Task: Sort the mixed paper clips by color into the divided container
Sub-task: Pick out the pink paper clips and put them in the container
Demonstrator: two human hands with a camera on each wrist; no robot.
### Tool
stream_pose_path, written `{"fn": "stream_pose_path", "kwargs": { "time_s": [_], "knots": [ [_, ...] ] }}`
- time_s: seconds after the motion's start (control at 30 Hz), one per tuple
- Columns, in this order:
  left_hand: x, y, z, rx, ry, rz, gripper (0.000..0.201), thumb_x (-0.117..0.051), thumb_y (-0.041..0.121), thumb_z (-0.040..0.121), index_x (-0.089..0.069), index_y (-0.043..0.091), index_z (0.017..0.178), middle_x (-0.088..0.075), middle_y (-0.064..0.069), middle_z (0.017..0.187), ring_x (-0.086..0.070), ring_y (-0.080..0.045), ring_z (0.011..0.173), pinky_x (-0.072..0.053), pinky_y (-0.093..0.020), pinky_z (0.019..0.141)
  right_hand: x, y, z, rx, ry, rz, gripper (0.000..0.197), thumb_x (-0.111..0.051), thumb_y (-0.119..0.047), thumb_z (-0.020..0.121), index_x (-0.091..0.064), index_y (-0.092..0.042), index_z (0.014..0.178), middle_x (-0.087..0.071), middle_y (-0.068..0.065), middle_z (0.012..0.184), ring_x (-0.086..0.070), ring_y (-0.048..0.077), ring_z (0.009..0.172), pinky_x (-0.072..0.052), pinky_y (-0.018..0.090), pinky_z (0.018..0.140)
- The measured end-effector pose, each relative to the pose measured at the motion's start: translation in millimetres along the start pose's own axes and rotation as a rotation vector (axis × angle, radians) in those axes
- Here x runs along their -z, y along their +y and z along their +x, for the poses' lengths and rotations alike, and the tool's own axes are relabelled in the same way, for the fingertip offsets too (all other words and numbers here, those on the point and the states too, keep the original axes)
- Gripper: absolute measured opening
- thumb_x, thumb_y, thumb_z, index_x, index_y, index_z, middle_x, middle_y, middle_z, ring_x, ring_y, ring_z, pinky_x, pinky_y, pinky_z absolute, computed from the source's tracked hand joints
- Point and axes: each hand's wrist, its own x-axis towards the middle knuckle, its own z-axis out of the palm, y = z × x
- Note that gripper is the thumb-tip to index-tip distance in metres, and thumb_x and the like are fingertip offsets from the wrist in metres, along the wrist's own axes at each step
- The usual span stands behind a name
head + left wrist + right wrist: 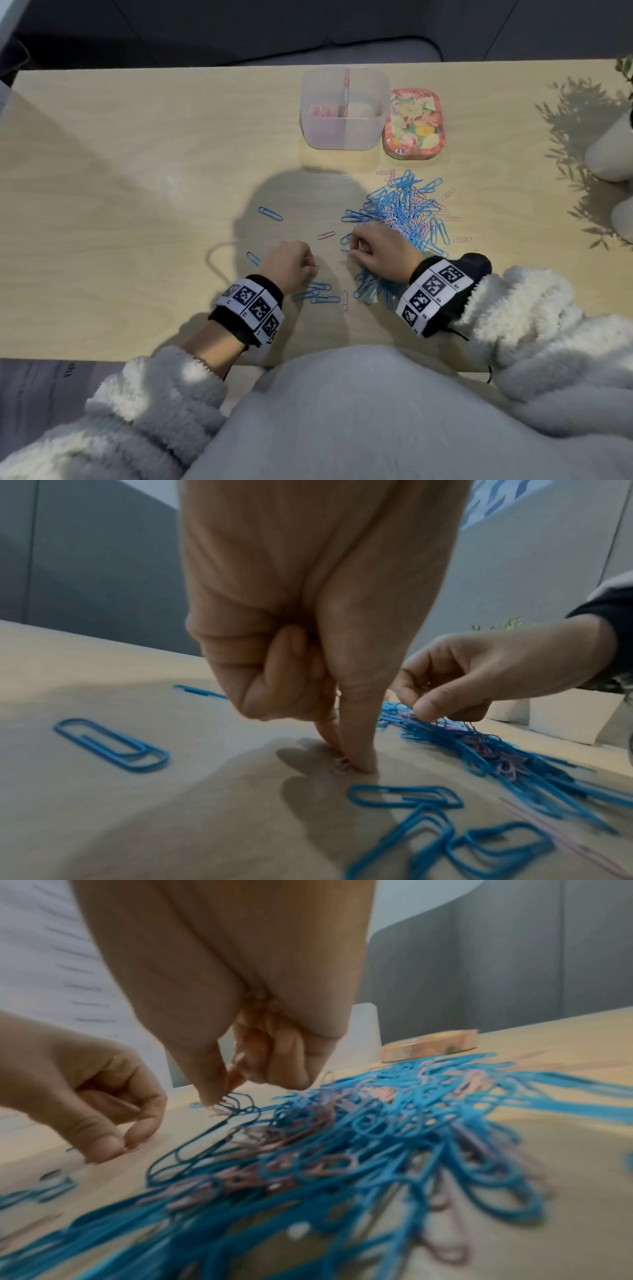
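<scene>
Near the tabletop's front edge, the left hand (pixel 301 653) pinches a pink paper clip (pixel 341 765) off the wood while the right hand (pixel 375 251) plucks clips from the mixed pile (pixel 406 212), bound for the divided container (pixel 344 109) at the far edge.

I read this as a living room: a pale wood tabletop (pixel 137 171), grey sofa (pixel 308 34) at twelve o'clock, white vases (pixel 609 150) at three.

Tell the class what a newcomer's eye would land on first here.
A tangled heap of blue and pink paper clips on the table, right of centre. Both hands, left hand and right hand, pick at its near edge. Behind stands the divided container with some pink clips inside.
</scene>
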Motion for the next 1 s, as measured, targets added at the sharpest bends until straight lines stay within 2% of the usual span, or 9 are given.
{"fn": "stream_pose_path", "kwargs": {
  "time_s": [0.13, 0.23, 0.3, 0.43, 0.6, 0.7, 0.8, 0.9, 1.0],
  "knots": [
    [-1.0, -4.6, 2.8, -0.085, -0.075, 0.032, 0.008, -0.054, 0.013, 0.085, -0.058, 0.006, 0.087, -0.065, -0.010, 0.097, -0.057, -0.028, 0.089, -0.040, -0.031, 0.073, 5.8, 10.1, -5.2, -0.022, 0.104, 0.190, 0.008, -0.063, -0.010, 0.083, -0.056, -0.007, 0.080, -0.048, -0.006, 0.070, -0.044, 0.003, 0.062, -0.036, 0.010, 0.058],
    [0.4, -9.0, 6.6, -0.094, -0.093, -0.016, 0.006, -0.048, 0.011, 0.087, -0.050, 0.009, 0.081, -0.056, -0.007, 0.087, -0.049, -0.023, 0.079, -0.035, -0.028, 0.067, 9.3, 13.0, -7.4, -0.120, 0.157, 0.356, 0.008, -0.064, -0.005, 0.082, -0.062, -0.007, 0.091, -0.053, -0.007, 0.070, -0.050, -0.005, 0.059, -0.039, 0.006, 0.060],
    [3.7, -8.2, 10.8, -0.062, -0.094, -0.127, 0.012, -0.047, 0.015, 0.089, -0.050, 0.010, 0.078, -0.053, -0.004, 0.080, -0.047, -0.020, 0.071, -0.035, -0.028, 0.063, 13.6, 14.2, -8.6, -0.169, 0.155, 0.399, 0.015, -0.062, -0.005, 0.084, -0.066, -0.004, 0.098, -0.059, -0.002, 0.076, -0.052, -0.001, 0.066, -0.040, 0.010, 0.065],
    [16.0, 2.0, 22.2, 0.003, -0.073, -0.443, 0.031, -0.040, 0.012, 0.091, -0.046, 0.017, 0.061, -0.048, 0.000, 0.061, -0.042, -0.016, 0.058, -0.035, -0.026, 0.053, 21.2, 17.8, -11.3, -0.184, 0.197, 0.221, 0.016, -0.056, -0.002, 0.086, -0.069, 0.000, 0.095, -0.065, 0.019, 0.088, -0.055, 0.023, 0.080, -0.033, 0.021, 0.066],
    [25.9, 12.1, 38.1, 0.018, -0.069, -0.664, 0.033, -0.032, 0.001, 0.092, -0.053, 0.016, 0.073, -0.059, 0.002, 0.060, -0.048, 0.002, 0.041, -0.035, -0.009, 0.039, 10.8, 7.3, -13.1, -0.169, 0.234, -0.097, 0.017, -0.054, -0.016, 0.086, -0.066, -0.013, 0.099, -0.057, 0.008, 0.093, -0.057, 0.026, 0.088, -0.042, 0.034, 0.074],
    [26.5, 20.6, 44.7, 0.023, -0.039, -0.670, 0.032, -0.036, 0.006, 0.092, -0.053, 0.016, 0.067, -0.053, -0.004, 0.064, -0.048, -0.008, 0.050, -0.037, -0.020, 0.047, -0.2, -7.0, -8.6, -0.151, 0.102, -0.172, 0.017, -0.058, -0.031, 0.086, -0.064, -0.019, 0.096, -0.063, 0.004, 0.100, -0.058, 0.023, 0.097, -0.043, 0.035, 0.080],
    [21.5, 22.4, 48.4, -0.017, 0.028, -0.526, 0.017, -0.052, 0.022, 0.088, -0.057, 0.012, 0.075, -0.059, -0.006, 0.069, -0.056, -0.022, 0.065, -0.043, -0.032, 0.063, -4.2, -11.5, -1.4, -0.160, 0.025, -0.178, 0.014, -0.061, -0.027, 0.083, -0.062, -0.019, 0.095, -0.067, 0.001, 0.099, -0.060, 0.022, 0.097, -0.041, 0.031, 0.076],
    [14.3, 19.6, 46.4, -0.070, 0.109, -0.166, 0.016, -0.058, 0.029, 0.086, -0.057, 0.013, 0.091, -0.056, 0.000, 0.075, -0.054, -0.022, 0.076, -0.038, -0.030, 0.067, -4.2, -9.2, 0.2, -0.163, -0.028, -0.154, 0.008, -0.060, -0.021, 0.083, -0.060, -0.016, 0.088, -0.067, 0.001, 0.093, -0.059, 0.021, 0.091, -0.035, 0.028, 0.070],
    [8.2, 15.1, 44.4, -0.128, 0.173, 0.032, 0.018, -0.057, 0.030, 0.087, -0.058, 0.014, 0.096, -0.063, -0.008, 0.095, -0.058, -0.027, 0.092, -0.037, -0.031, 0.071, -4.3, -7.3, -4.2, -0.129, -0.029, -0.112, 0.006, -0.053, -0.016, 0.086, -0.049, -0.018, 0.081, -0.059, 0.000, 0.084, -0.050, 0.017, 0.077, -0.031, 0.026, 0.069]
  ]
}}
